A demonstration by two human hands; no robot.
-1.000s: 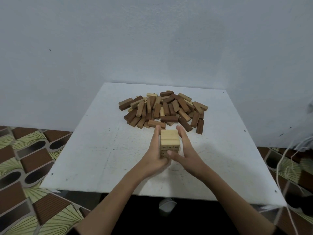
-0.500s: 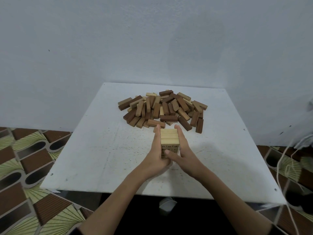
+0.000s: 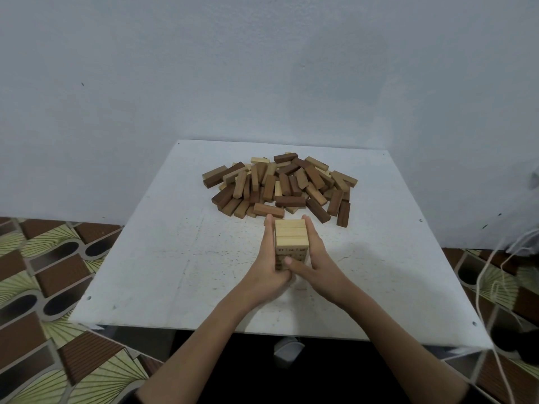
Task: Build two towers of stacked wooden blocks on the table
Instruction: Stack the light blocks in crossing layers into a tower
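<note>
On the white table (image 3: 163, 258), the left hand (image 3: 269, 266) lies flat against the left face of the short tower (image 3: 291, 243) of pale wooden blocks, fingers straight and pressing. The right hand (image 3: 316, 263) presses the right face the same way, thumb across the front. Just behind the tower lies the loose pile of blocks (image 3: 280, 188)

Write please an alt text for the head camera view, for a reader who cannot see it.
Two hands press flat against the sides of a short tower of pale wooden blocks on a white table: the left hand on its left side, the right hand on its right. Behind the tower lies a loose pile of light and dark wooden blocks.
</note>
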